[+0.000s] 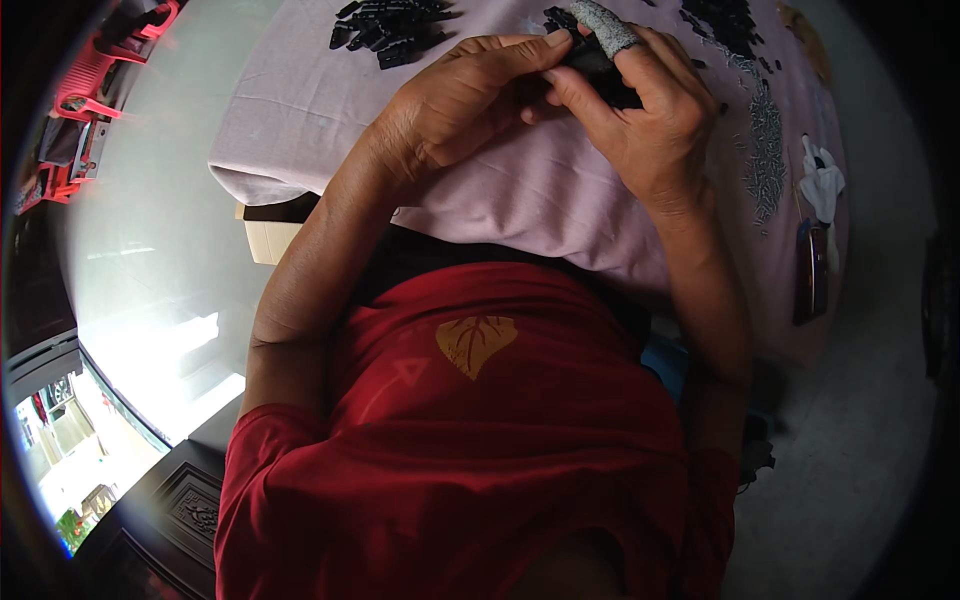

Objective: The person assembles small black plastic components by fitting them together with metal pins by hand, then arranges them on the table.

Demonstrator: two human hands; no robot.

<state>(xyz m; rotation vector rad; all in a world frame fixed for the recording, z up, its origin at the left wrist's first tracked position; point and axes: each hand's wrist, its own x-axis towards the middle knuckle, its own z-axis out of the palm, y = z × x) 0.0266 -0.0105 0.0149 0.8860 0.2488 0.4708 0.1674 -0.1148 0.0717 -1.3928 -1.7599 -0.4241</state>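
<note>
Small black part (598, 72): upper centre of the frame, held between both hands above the table (520, 190), largely hidden by fingers. Left hand (470, 100): fingers curled, thumb and fingertips pinching the part's left side. Right hand (640, 110): closed around the part from the right, index finger wearing a grey fabric finger cot (605, 25). Table: covered with a pale lilac cloth. Pile of black parts (390, 25): top of the frame, left of the hands. Second black pile (720, 20): upper right. Small metal pins (765, 150): scattered at right, just beside a white rag (822, 185) and a dark phone-like slab (810, 270). Red shirt (480, 440): lower centre.
</note>
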